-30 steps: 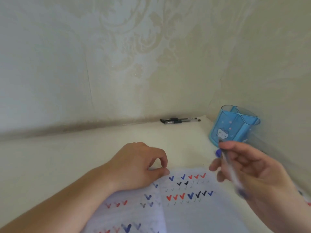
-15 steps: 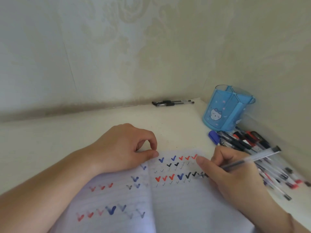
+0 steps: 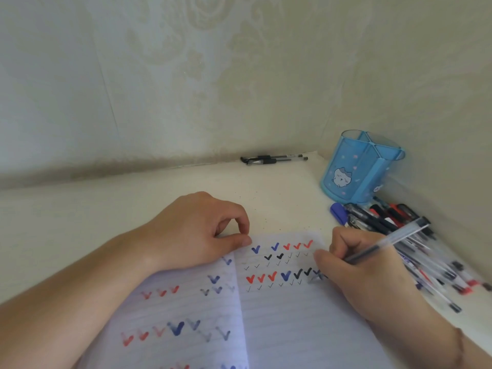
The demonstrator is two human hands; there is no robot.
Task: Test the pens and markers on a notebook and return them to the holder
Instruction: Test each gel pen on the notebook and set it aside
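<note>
No words or numbers can be read; the notebook (image 3: 279, 315) carries only red, blue and black tick marks (image 3: 286, 275).

One open lined-paper notebook (image 3: 279, 323); one translucent blue plastic pen holder (image 3: 356, 179) with a cartoon face, far right; two black pens (image 3: 271, 159) by the far wall; one clear-barrelled pen (image 3: 383, 245) in hand; a heap of pens and markers (image 3: 415, 251) at right, too overlapped to count; two hands.
</note>
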